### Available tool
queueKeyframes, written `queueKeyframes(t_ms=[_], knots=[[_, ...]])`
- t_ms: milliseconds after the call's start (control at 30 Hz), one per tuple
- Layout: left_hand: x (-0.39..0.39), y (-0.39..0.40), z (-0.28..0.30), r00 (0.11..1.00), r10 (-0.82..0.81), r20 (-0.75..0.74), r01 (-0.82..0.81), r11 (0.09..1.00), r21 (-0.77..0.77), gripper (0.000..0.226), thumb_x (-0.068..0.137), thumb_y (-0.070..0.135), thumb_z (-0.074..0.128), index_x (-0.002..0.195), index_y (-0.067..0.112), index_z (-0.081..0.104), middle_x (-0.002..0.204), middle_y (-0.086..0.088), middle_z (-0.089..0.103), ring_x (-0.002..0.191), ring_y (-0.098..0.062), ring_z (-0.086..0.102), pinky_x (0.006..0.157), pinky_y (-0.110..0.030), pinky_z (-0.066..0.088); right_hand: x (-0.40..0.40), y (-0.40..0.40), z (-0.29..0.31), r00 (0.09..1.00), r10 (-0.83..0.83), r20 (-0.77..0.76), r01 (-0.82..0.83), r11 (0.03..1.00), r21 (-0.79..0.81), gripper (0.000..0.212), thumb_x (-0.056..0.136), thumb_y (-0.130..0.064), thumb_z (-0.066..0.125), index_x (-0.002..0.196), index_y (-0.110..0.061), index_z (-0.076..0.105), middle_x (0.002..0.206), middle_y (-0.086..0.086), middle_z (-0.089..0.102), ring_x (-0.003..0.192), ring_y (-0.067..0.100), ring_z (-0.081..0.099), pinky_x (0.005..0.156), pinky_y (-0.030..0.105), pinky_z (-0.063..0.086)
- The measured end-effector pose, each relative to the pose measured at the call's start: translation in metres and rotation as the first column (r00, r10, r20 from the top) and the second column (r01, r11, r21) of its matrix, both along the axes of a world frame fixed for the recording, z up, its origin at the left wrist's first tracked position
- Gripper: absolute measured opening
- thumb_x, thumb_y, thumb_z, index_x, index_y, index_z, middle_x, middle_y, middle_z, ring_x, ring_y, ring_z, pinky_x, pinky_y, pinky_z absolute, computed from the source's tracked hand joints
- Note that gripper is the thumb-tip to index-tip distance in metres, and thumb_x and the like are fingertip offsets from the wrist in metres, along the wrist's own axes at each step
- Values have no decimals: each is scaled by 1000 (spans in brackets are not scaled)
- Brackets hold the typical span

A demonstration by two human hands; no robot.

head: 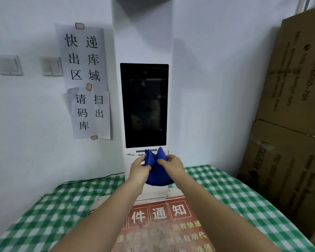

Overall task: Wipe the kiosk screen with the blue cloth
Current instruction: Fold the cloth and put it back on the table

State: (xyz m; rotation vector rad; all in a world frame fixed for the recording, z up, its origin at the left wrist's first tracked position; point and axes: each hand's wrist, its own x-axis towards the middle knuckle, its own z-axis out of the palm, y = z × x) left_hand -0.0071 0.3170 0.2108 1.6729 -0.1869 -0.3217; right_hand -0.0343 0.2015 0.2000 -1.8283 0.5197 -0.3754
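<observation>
The kiosk screen (144, 104) is a tall black panel, switched off, set in a white column against the wall. Just below its lower edge I hold the blue cloth (157, 171) bunched up between both hands. My left hand (139, 169) pinches the cloth's left side and my right hand (172, 165) pinches its right side. The cloth hangs in a rounded fold beneath my fingers, in front of the kiosk's lower white panel; whether it touches that panel I cannot tell. It is clear of the dark screen.
A table with a green checked cover (44, 215) stands under the kiosk, with a red notice sheet (162, 215) on it. Stacked cardboard boxes (289, 124) fill the right side. Paper signs (85, 79) and two wall switches (8, 65) are on the left wall.
</observation>
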Motion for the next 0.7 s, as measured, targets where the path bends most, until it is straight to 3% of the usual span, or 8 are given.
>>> queueKeyframes(t_ms=[100, 167, 267, 400, 467, 533, 700], knots=[[-15, -19, -3, 1000, 22, -21, -21, 999, 30, 44, 90, -3, 43, 131, 13, 50, 104, -10, 58, 71, -20, 54, 54, -26, 41, -20, -29, -5, 1000, -4, 7, 2, 982, 187, 17, 92, -13, 50, 108, -12, 53, 109, 9, 59, 91, 24, 55, 72, 31, 46], [-28, -37, -6, 998, 15, -69, -13, 999, 32, 41, 91, 0, 45, 130, 13, 49, 106, -12, 59, 75, -23, 56, 55, -27, 45, -36, -52, -9, 999, 23, 44, -35, 959, 282, 20, 92, -8, 48, 111, -14, 51, 112, 9, 60, 93, 26, 58, 70, 32, 49], [-48, -66, -12, 988, -2, -157, 1, 1000, -9, 31, 91, 14, 51, 122, 10, 55, 106, -13, 64, 84, -28, 61, 65, -33, 51, -58, -86, -14, 994, 87, 67, -104, 939, 328, 29, 91, -6, 47, 116, -20, 51, 117, 9, 60, 103, 31, 59, 82, 41, 52], [-67, -105, -25, 982, 40, -187, -52, 997, -58, 18, 94, 18, 52, 107, 7, 59, 100, -12, 64, 82, -28, 61, 68, -33, 49, -83, -129, -20, 987, 152, 50, -160, 906, 391, 19, 92, -23, 57, 110, -19, 57, 115, 7, 63, 103, 27, 61, 86, 42, 52], [-73, -119, -32, 981, 43, -191, -60, 995, -81, 10, 94, 13, 50, 97, 9, 59, 97, -11, 65, 76, -24, 61, 70, -34, 50, -92, -144, -21, 992, 120, 32, -123, 917, 379, 23, 92, -34, 57, 105, -15, 59, 105, 3, 65, 93, 21, 63, 76, 34, 52], [-79, -132, -40, 979, 32, -202, -49, 996, -79, 10, 95, 12, 49, 90, 13, 59, 94, -10, 65, 75, -22, 61, 70, -33, 50, -96, -158, -28, 999, 34, 38, -45, 942, 333, 24, 96, -32, 52, 100, -9, 57, 97, 5, 63, 83, 19, 59, 69, 30, 48], [-82, -153, -53, 991, -18, -133, 13, 999, -36, 19, 96, 13, 47, 80, 12, 57, 80, -7, 60, 69, -20, 55, 59, -27, 41, -95, -178, -56, 990, -139, -16, 140, 974, 177, 26, 99, -30, 43, 95, -6, 51, 97, 17, 58, 82, 21, 51, 66, 30, 39]])
